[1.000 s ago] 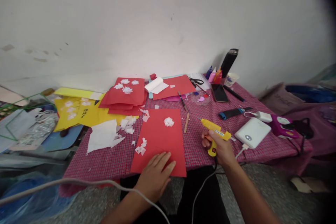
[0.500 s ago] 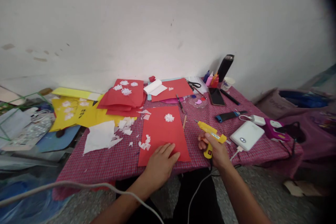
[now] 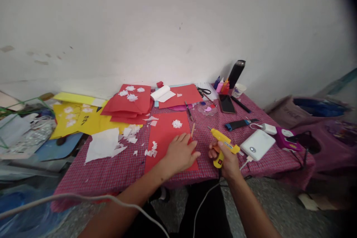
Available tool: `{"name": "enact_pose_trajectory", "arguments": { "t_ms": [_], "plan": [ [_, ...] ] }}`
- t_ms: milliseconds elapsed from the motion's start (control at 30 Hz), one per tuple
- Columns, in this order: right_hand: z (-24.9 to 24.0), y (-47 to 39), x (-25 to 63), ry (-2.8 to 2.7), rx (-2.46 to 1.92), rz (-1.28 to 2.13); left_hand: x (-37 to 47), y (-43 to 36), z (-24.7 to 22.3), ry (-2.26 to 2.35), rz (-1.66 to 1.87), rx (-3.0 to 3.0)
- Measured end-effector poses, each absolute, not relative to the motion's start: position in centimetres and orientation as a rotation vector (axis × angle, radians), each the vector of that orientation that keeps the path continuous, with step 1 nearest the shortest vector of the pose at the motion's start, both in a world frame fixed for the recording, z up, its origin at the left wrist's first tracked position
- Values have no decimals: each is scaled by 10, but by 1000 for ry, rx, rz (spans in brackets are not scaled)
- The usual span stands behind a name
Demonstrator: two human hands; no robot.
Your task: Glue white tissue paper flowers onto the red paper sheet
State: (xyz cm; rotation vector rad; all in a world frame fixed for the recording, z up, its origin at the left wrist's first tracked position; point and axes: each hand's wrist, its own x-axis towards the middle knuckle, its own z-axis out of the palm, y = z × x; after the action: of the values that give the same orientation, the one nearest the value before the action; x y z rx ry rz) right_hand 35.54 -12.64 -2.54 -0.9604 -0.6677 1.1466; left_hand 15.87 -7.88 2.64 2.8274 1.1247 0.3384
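Beside the near edge of a cloth-covered table (image 3: 122, 171), a red sheet (image 3: 167, 134) lies flat with one white paper rosette (image 3: 176, 124) formed in its far half, while torn scraps (image 3: 151, 151) sit loose to the left and no second rosette shows on it. The hands are apart: the left hand (image 3: 181, 152) rests spread on the sheet's near right part, and the right hand (image 3: 230, 161) grips a yellow glue gun (image 3: 221, 136), its nozzle touching nothing. Toward the far left corner, a red stack (image 3: 111, 106) bears four similar rosettes (image 3: 132, 97), though whether any are stuck down is too small to tell.
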Motion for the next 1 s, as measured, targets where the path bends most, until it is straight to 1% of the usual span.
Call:
{"name": "enact_pose_trajectory", "arguments": {
  "t_ms": [100, 233, 400, 700, 1000],
  "plan": [
    [-24, -127, 356, -644, -942, 1122, 181, -59, 25, 1120, 295, 2865],
    [-23, -127, 357, -653, -954, 1117, 195, -51, 21, 1131, 285, 2875],
    [-23, -127, 357, -638, -911, 1155, 201, -52, 18, 1179, 314, 2835],
    [-25, -127, 357, -623, -847, 1198, 211, -40, 17, 1342, 179, 2802],
    [-25, -127, 357, -610, -825, 1202, 216, -41, 21, 1304, 144, 2730]
  ]
}}
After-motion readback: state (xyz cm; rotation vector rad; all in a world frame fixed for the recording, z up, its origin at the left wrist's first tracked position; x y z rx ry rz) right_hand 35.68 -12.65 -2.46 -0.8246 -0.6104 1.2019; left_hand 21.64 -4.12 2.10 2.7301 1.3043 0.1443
